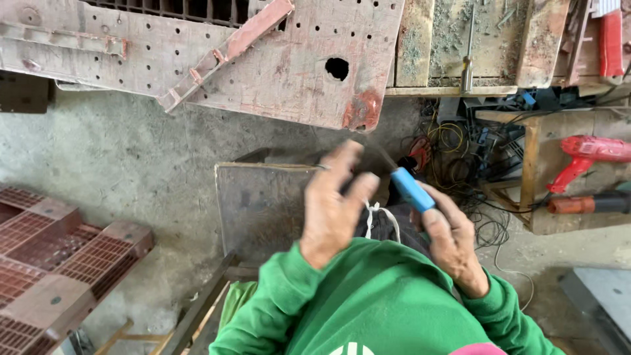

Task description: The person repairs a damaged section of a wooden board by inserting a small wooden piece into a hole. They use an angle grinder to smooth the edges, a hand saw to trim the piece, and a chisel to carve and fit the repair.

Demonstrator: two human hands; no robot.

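Currently | right hand (453, 240) gripping blue plastic-handled tool (413, 189) | left hand (332, 210) open, fingers spread, empty | red power drill (587, 154) at 3 o'clock

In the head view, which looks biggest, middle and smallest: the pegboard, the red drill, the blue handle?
1. Pegboard
2. Red drill
3. Blue handle, held in the right hand. It is nearer the camera, so the last two are unsure.

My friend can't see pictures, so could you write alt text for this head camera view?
Seen from above, a person in green sleeves holds a blue-handled tool in the right hand, with the blurred left hand raised beside it. Around them are a concrete floor, a worn perforated red board and red power drills.
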